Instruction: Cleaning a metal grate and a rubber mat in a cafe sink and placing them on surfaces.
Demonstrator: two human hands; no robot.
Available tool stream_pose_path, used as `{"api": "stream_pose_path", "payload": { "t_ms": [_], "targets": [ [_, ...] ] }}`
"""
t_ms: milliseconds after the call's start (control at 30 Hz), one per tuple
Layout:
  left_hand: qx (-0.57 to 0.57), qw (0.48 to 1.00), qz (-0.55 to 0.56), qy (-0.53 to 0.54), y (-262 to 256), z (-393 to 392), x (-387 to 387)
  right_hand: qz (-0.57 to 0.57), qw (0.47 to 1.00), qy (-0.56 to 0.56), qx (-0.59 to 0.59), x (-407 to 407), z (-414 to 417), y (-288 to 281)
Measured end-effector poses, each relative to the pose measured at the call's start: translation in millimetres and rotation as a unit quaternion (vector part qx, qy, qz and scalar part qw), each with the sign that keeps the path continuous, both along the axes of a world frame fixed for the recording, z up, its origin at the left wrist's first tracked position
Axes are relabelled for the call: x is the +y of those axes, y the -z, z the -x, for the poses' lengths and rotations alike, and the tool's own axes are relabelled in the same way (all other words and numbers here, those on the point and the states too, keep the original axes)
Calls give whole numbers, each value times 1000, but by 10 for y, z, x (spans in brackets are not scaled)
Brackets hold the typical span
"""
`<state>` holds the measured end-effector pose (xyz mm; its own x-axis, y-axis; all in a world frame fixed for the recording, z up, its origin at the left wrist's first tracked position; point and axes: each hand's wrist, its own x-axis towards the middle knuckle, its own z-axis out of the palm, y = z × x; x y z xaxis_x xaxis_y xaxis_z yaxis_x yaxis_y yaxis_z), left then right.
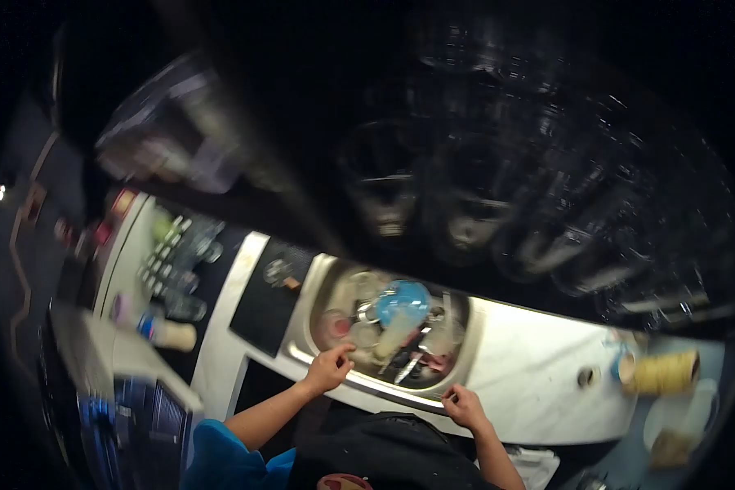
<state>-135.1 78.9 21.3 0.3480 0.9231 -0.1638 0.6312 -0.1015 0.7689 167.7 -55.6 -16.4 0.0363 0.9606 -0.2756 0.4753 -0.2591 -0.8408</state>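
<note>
A stainless steel sink (474, 343) lies before me, full of dishes. A blue bowl (402, 302) sits on the pile, with cutlery (411, 365) and clear glassware (364, 334) around it. My left hand (331, 369) hovers at the sink's near left rim, fingers curled, with nothing seen in it. My right hand (462, 405) is by the near right corner of the sink, its fingertips close together; whether it holds something small cannot be told. The picture is blurred.
Drinking glasses (465, 226) stand in a dark cabinet overhead. On the white counter (545, 367) at right are a small metal cup (588, 376) and a yellow roll-shaped thing (664, 372). Bottles and jars (174, 334) stand at left, near a dark board (263, 312).
</note>
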Motion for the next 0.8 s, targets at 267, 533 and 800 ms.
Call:
{"api": "stream_pose_path", "payload": {
  "t_ms": [267,533,800],
  "targets": [
    [-69,950,15,-303,211,933,-565,-51,973,-207,-86,1120,948,-156],
    [9,974,-100,-204,239,1563,234,44,973,-215,-77,857,1645,150],
    [139,951,-251,-118,502,1657,1829,45,993,-85,-69,772,2079,55]
  ]
}}
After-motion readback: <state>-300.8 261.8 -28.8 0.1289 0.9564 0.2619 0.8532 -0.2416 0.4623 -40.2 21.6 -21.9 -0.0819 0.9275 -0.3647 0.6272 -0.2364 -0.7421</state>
